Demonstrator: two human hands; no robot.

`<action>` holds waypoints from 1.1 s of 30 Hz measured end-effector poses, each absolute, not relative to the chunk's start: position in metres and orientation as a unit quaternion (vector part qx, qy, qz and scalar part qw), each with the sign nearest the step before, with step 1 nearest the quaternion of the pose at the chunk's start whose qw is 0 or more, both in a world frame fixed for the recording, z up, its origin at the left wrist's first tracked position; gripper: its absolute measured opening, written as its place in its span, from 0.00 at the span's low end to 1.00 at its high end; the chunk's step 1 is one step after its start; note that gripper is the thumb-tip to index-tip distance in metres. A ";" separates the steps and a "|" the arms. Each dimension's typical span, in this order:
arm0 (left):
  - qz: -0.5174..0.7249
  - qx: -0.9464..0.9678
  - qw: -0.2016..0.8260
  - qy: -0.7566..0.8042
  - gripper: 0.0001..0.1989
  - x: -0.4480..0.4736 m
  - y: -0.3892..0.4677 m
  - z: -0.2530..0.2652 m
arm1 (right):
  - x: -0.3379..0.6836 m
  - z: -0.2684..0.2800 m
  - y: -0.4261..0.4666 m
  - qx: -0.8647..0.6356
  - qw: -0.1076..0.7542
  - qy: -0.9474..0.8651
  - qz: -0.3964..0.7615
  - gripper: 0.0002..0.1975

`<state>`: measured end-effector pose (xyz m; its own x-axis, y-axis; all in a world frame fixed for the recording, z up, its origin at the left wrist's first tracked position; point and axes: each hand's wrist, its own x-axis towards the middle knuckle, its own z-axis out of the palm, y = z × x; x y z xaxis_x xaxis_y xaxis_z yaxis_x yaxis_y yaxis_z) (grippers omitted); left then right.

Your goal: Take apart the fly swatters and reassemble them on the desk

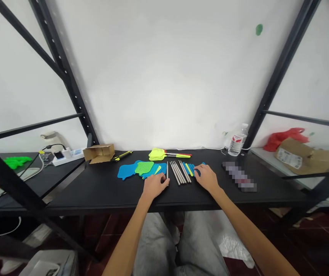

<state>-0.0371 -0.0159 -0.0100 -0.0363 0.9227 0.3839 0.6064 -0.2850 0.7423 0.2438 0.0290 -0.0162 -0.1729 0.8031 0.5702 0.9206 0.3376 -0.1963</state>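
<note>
My left hand (153,185) rests low over the table, its fingers curled and thumb and forefinger at the lower end of a single thin metal rod (167,170). Just beyond it lie overlapping flat fly swatter heads, blue (126,171) and green (144,167). Several more metal rods (178,172) lie side by side between my hands. My right hand (207,177) is closed at a blue handle (203,163), partly hidden by its fingers. Beside that hand, blue and yellow handles (189,169) lie in a row.
Yellow fly swatters (157,154) lie near the wall. To the left are an open cardboard box (99,153), a yellow-black cutter (122,155) and a power strip (68,156). Rightward stand a water bottle (237,142) and a blurred dark item (239,176). Black shelf posts (279,65) flank the table.
</note>
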 end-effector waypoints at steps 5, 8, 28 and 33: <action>0.408 0.702 0.120 0.571 0.14 -0.038 -0.016 -0.010 | 0.246 -0.017 0.029 -0.567 0.296 -0.762 -0.097 0.13; 0.394 0.716 0.094 0.569 0.13 -0.038 -0.016 -0.010 | 0.245 -0.016 0.028 -0.575 0.291 -0.759 -0.094 0.13; 0.241 0.718 0.030 0.653 0.11 -0.033 -0.018 -0.002 | 0.234 -0.002 0.017 -0.683 0.169 -0.707 -0.067 0.19; 0.216 0.717 0.019 0.663 0.13 -0.031 -0.020 0.003 | 0.235 -0.001 0.018 -0.686 0.160 -0.708 -0.048 0.21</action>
